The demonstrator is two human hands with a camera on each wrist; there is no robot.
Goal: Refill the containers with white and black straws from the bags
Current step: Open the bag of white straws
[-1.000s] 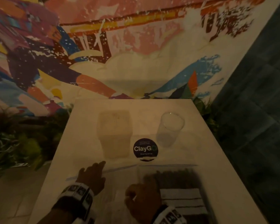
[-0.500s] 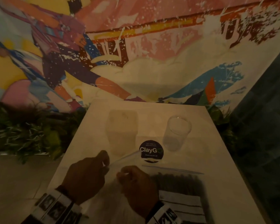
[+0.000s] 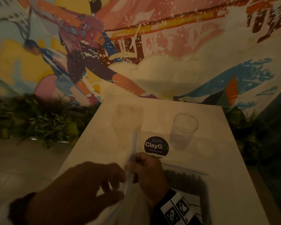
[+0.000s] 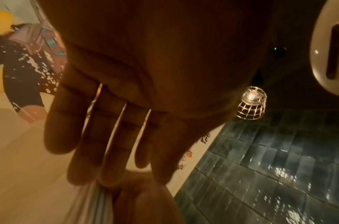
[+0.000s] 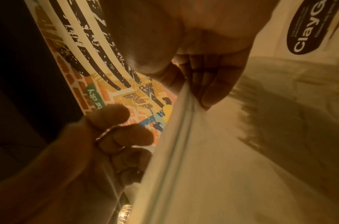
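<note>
A clear zip bag of white straws is lifted off the table, its blue zip strip standing almost upright. My right hand pinches the bag's top edge by the zip; the right wrist view shows the fingers closed on the bag. My left hand hovers just left of the bag, and its fingers are extended and hold nothing. A bag of black straws lies flat at the right. Behind stand a frosted square container and a clear round cup.
A round dark "ClayGo" sticker sits on the pale table between the bags and the containers. Green plants line the table's left and right sides. A painted mural wall rises behind, with dark tiles at the right.
The white-straw bag has been raised from lying flat to hanging upright, its zip strip turned vertical. My left hand let go of the zip edge and drew back; the right hand keeps its pinch.
</note>
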